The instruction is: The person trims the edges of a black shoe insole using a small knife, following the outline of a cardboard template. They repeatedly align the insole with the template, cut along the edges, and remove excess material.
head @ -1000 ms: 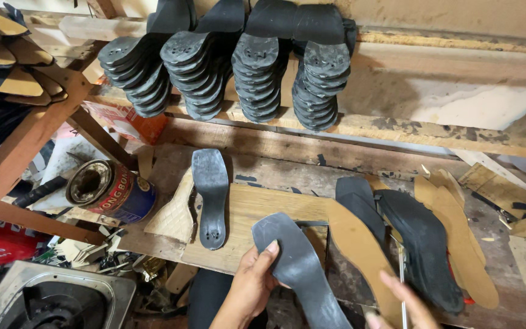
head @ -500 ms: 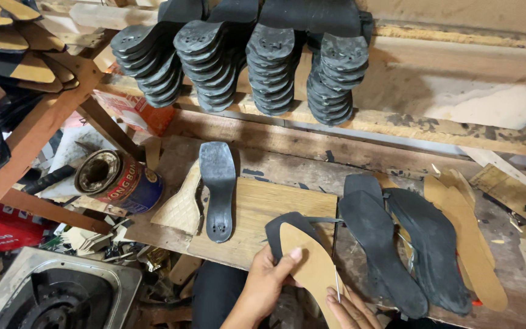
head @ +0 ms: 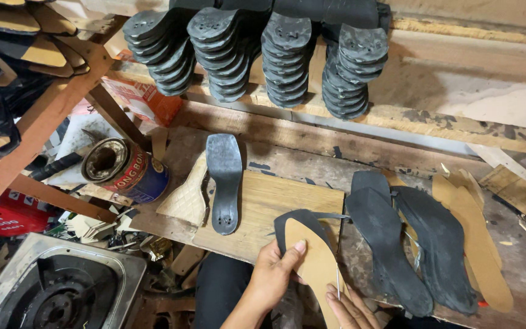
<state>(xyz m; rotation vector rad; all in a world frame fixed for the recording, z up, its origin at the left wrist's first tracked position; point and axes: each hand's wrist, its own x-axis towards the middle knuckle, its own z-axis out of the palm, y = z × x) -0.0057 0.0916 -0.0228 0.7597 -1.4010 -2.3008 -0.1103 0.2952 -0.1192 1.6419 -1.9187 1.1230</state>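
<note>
While lying at the worktop [head: 397, 152] front edge, the tan insole [head: 315, 265] is covering a black sole [head: 290, 220]. Left hand [head: 272, 274] is gripping both; right hand [head: 348, 307] is pinching a thin needle [head: 338, 281].

A tan insole [head: 316, 265] tops a black sole [head: 299, 224]; dark grey soles [head: 391, 244] lie by a red-and-blue can [head: 130, 170].

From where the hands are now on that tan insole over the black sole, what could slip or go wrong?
The left hand pins the tan insole on the black sole while the right hand works a thin metal tool along its edge; a slip might nick a finger. The insole could shift off the sole's outline.
</note>
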